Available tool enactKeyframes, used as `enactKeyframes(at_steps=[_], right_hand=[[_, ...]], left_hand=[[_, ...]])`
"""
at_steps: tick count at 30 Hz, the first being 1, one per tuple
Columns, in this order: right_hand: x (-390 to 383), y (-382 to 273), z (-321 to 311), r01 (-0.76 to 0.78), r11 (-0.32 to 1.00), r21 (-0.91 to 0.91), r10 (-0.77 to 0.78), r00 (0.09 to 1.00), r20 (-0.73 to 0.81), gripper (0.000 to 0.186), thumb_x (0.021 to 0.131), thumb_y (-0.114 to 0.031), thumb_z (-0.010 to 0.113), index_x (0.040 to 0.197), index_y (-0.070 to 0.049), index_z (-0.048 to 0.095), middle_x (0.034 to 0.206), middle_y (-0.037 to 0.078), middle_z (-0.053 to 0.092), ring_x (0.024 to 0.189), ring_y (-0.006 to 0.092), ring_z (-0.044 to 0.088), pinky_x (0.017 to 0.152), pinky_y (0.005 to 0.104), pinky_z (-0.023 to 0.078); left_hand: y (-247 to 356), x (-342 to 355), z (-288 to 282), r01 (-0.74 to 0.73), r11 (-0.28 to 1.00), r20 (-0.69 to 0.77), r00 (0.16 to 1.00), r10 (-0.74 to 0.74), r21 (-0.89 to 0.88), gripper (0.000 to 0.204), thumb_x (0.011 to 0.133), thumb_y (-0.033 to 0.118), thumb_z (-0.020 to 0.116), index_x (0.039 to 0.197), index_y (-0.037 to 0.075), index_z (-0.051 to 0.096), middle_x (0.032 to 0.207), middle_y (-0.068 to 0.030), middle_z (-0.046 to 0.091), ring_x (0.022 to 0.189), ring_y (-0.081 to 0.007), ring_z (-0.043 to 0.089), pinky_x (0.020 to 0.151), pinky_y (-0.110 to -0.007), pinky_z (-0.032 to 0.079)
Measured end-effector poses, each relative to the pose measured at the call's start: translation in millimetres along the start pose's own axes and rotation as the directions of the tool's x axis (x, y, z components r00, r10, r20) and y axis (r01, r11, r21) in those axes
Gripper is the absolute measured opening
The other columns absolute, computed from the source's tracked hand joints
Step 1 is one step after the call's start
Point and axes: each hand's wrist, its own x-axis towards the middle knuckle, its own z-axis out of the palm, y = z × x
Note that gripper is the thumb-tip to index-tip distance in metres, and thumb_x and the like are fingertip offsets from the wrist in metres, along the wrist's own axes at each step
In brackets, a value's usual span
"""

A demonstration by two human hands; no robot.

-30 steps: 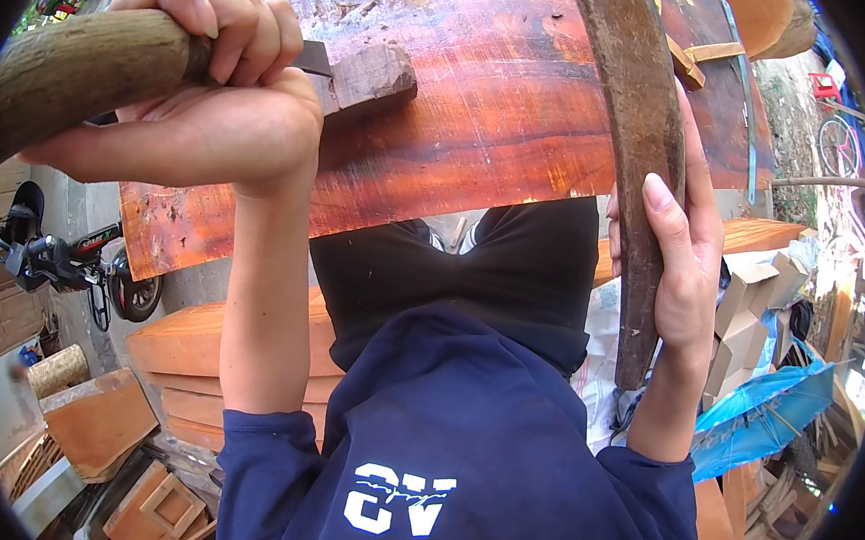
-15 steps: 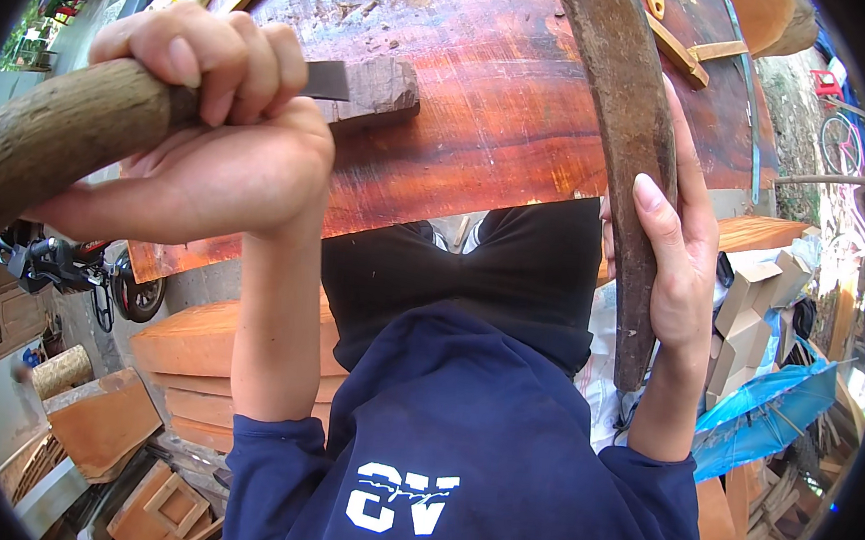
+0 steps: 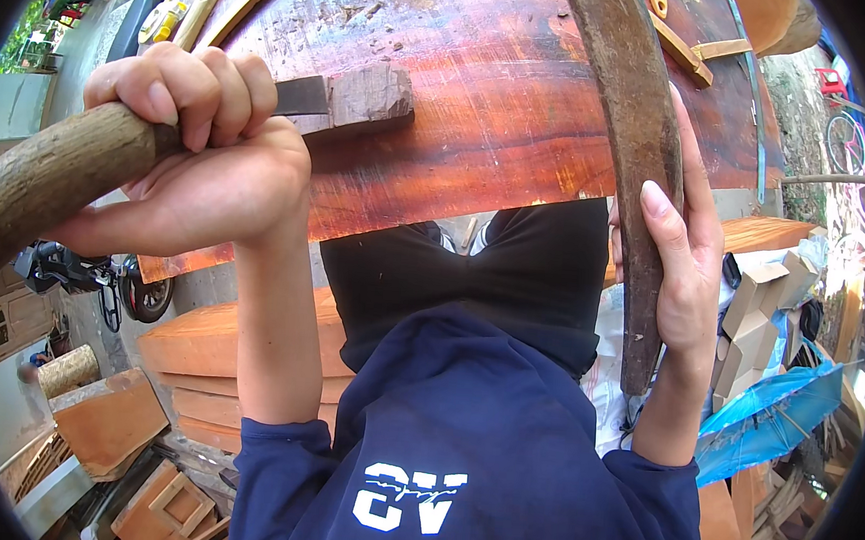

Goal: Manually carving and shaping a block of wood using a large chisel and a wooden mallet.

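My left hand (image 3: 195, 153) is closed around a tool with a thick, curved wooden handle (image 3: 42, 183) and a flat dark metal blade (image 3: 304, 96). In this view the blade's end meets a rough dark wooden block (image 3: 374, 95) lying on the table; whether they touch I cannot tell. My right hand (image 3: 683, 247) grips a long, slightly curved piece of dark wood (image 3: 629, 113), thumb on its face and fingers along its far side. This piece slants from the top of the view to a narrower lower end beside my forearm.
The reddish wooden table (image 3: 493, 124) carries wood strips (image 3: 245, 11) at its far left and a wooden piece (image 3: 680, 52) at the right. Stacked thick boards (image 3: 217, 340) are at lower left, near a motorbike (image 3: 121, 283). A blue umbrella (image 3: 773, 414) and cardboard (image 3: 750, 312) lie right.
My left hand and the bladed tool have moved slightly left, with less of the blade overlapping the block. My right hand keeps its grip on the dark wood. The view has shifted a little.
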Motion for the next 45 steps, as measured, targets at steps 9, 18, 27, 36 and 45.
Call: enactKeyframes(at_steps=[9,18,27,36,45], right_hand=[[-3.1,-0.4,1.5,-0.012,1.000,0.027,0.011,1.000,0.028,0.064,0.102,-0.016,0.058,0.160,-0.004,0.035,0.154,0.017,0.047,0.139,0.0226,0.046,0.117,0.0345,0.032],[-5.9,-2.2,3.6,-0.046,0.998,0.040,0.044,0.999,0.029,0.064,0.101,-0.016,0.057,0.160,-0.003,0.035,0.158,0.018,0.045,0.144,0.0237,0.045,0.120,0.0355,0.031],[-5.0,-6.6,1.6,-0.064,0.990,0.123,0.057,0.997,0.057,0.064,0.101,-0.014,0.057,0.160,-0.003,0.035,0.158,0.017,0.045,0.144,0.0239,0.045,0.120,0.0353,0.031],[0.6,-90.0,-7.7,0.281,0.959,0.026,-0.280,0.959,-0.037,0.059,0.101,-0.032,0.056,0.147,0.002,0.042,0.110,0.017,0.062,0.081,0.0165,0.059,0.067,0.0266,0.049],[19.1,-194.7,-13.8,0.227,0.973,0.024,-0.219,0.897,0.383,0.077,0.092,-0.045,0.067,0.139,0.010,0.039,0.114,0.019,0.056,0.087,0.0234,0.066,0.072,0.0304,0.057]], left_hand=[[-4.7,5.1,8.1,0.051,0.995,0.093,0.995,-0.042,-0.089,0.084,0.086,0.092,0.026,0.079,0.011,0.045,0.059,0.0017,0.031,0.047,-0.0091,0.019,0.043,-0.028,0.013],[-9.9,5.4,9.5,0.083,0.992,0.091,0.993,-0.074,-0.098,0.088,0.082,0.096,0.026,0.079,0.011,0.046,0.058,0.0021,0.030,0.047,-0.0094,0.016,0.044,-0.027,0.013],[-21.8,9.0,6.3,0.056,0.997,0.004,0.998,-0.056,-0.052,0.098,0.076,0.103,0.017,0.075,0.009,0.042,0.056,0.0020,0.028,0.045,-0.0086,0.011,0.041,-0.029,0.009],[-30.1,9.4,9.0,0.164,0.978,-0.096,0.979,-0.177,-0.127,0.104,0.071,0.105,0.015,0.089,0.008,0.050,0.058,0.0029,0.030,0.046,-0.0078,0.018,0.043,-0.029,0.012],[-41.8,2.0,34.0,-0.045,0.955,-0.142,0.986,0.090,0.294,0.077,0.105,0.067,0.038,0.067,0.003,0.055,0.053,-0.0012,0.047,0.054,-0.0088,0.046,0.050,-0.029,0.034]])
